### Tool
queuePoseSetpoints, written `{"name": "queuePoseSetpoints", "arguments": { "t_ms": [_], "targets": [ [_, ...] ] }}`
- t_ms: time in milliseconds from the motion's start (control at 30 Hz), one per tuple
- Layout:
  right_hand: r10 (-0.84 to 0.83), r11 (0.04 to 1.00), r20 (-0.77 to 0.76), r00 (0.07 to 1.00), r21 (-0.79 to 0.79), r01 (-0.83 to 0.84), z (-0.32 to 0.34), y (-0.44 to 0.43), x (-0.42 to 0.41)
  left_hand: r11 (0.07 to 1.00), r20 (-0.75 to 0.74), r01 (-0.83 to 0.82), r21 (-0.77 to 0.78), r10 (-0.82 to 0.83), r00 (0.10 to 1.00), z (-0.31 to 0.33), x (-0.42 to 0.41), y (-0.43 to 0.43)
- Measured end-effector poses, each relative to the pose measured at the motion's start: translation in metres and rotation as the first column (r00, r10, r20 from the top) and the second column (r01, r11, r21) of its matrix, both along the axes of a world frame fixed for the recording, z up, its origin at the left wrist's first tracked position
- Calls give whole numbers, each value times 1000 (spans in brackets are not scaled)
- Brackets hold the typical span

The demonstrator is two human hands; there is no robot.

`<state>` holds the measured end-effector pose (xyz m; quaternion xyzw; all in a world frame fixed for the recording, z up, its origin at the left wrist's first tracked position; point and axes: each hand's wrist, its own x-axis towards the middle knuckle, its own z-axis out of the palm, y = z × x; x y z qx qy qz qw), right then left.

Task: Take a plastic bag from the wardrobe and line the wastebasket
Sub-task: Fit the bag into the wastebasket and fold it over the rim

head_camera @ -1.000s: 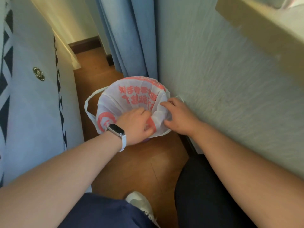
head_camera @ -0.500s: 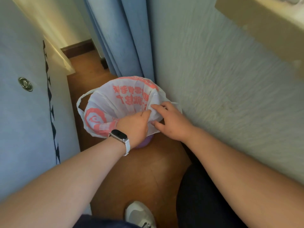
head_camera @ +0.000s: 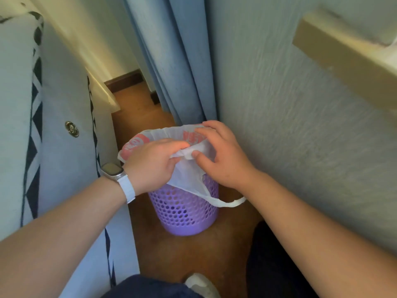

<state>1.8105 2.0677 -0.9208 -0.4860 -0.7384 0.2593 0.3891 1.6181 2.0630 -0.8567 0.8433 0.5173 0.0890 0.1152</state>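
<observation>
A purple perforated wastebasket (head_camera: pixel 184 214) stands on the wooden floor between a sofa and the wall. A white plastic bag (head_camera: pixel 189 177) with red print is draped over its top, one handle loop hanging down the front right side. My left hand (head_camera: pixel 150 166), with a white watch on the wrist, pinches a fold of the bag at the near rim. My right hand (head_camera: pixel 219 155) spreads over the bag's right rim, thumb pressing the same fold. The inside of the basket is hidden by my hands and the bag.
A pale sofa (head_camera: pixel 58 134) with black triangle trim stands close on the left. A blue curtain (head_camera: pixel 176 61) hangs just behind the basket, and a textured wall (head_camera: pixel 290 125) with a cream ledge (head_camera: pixel 343 61) closes the right. My shoe (head_camera: pixel 202 284) rests on the floor.
The bag has come down over the rim, so the purple basket wall now shows. Both hands have moved up onto the top of the basket, and a handle now hangs at the front.
</observation>
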Motion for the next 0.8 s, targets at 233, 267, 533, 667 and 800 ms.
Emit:
{"name": "queuePoseSetpoints", "arguments": {
  "t_ms": [233,267,533,667,800],
  "targets": [
    [26,993,-20,999,114,-24,11,-2,-17,998,133,13,-64,-5,991,19,-11,-3],
    [14,992,-20,1000,128,-11,9,-2,-18,997,153,17,-78,-5,988,20,-9,-2],
    [-126,974,-111,986,177,144,3,5,-11,994,333,14,-104,21,943,15,4,-2],
    [-147,963,-87,985,213,162,7,2,-11,999,355,9,-33,4,935,14,7,-5],
    [-139,967,-108,984,201,159,9,0,-17,989,263,-37,143,-2,965,14,7,-5]
  ]
}}
